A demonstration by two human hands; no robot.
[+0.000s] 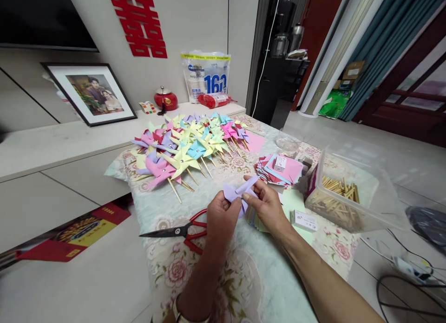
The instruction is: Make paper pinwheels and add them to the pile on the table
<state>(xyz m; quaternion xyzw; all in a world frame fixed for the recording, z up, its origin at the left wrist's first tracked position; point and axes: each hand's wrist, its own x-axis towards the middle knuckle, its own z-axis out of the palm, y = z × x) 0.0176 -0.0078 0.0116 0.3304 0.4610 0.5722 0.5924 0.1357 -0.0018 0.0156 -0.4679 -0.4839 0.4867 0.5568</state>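
Between my two hands is a purple paper pinwheel (230, 191), its blades folded in toward the middle. My left hand (223, 216) grips its left side, with the thumb near the centre. My right hand (266, 200) pinches the right side, thumb and fingers at the centre and upper blade. No stick shows on this pinwheel. Red-handled scissors (190, 230) lie just left of my left wrist, blades pointing left. Beneath my right hand is a stack of pale green paper (259, 222), partly hidden. A small white box (304, 220) lies right of my right hand.
Finished pinwheels on sticks (184, 149) are heaped at the table's back left. Cut paper squares (291, 171) carry another small box (280, 163). A clear plastic bin (331, 216) of short wooden sticks (343, 191) stands at the right edge. Cables (397, 281) lie on the floor.
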